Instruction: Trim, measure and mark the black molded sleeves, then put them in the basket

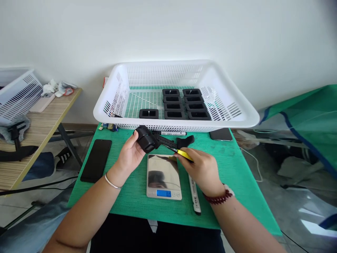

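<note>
In my left hand (pixel 129 153) is a black moulded plastic part (pixel 146 140), gripped between thumb and fingers and raised just beyond the scale. My right hand (pixel 202 167) is closed round a slim yellow utility knife (pixel 185 154). Its thin tip points left toward the part; whether they touch cannot be made out. A dark speckled strip (pixel 166 141) runs from the part toward the knife. Below and between the hands lies a digital scale (pixel 163 174) with a mirror-like plate and a lit blue display. Another black piece (pixel 185 141) lies behind the right hand.
Behind the hands, a white basket (pixel 239 121) holds several black rectangular frames (pixel 174 106). Markers (pixel 195 196) lie right of the scale and by the basket. A phone (pixel 96 160) rests at left, a dark flat object (pixel 220 134) at back right. A wooden table (pixel 56 117) stands left.
</note>
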Demonstrator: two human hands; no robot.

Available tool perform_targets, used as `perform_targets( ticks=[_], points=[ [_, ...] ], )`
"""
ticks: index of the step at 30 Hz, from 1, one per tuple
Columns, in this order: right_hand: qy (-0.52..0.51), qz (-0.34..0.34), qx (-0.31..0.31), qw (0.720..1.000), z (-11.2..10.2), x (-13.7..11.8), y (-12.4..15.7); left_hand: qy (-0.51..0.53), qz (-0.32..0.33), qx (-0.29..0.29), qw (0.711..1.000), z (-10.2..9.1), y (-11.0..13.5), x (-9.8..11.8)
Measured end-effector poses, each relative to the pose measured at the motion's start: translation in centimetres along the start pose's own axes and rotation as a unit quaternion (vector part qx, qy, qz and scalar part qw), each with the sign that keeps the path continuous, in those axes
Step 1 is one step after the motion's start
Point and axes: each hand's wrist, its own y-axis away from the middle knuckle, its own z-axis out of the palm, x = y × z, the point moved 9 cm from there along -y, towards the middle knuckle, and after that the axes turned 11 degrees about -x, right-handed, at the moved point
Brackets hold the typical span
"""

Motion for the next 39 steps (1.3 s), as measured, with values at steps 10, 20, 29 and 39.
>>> perform_targets(
  ticks=[10, 20, 29, 39],
  points=[
    [0.001, 0.002, 0.027, 1.0, -0.4, 0.7, 0.0, 0.0, -0.005, -0.02, 1.0, 0.4, 0.0, -0.1],
    [-0.013, 0.005, 0.024, 1.0, -0.3, 1.1, 0.0, -0.015, -0.003, -0.015, 1.0, 0.3, 0.1, 0.1],
    [-0.235, 0.047, -0.002, 0.971, -0.9, 0.9, -0.2, -0.137, -0.089, -0.214, 0.963, 3.6, 2.1, -3.8],
    [-0.437, 0.052, 0.005, 0.898, -1.2, 1.2, 0.2, -0.515, 0.015, -0.225, 0.827, 6.6, 4.5, -0.7]
  ],
)
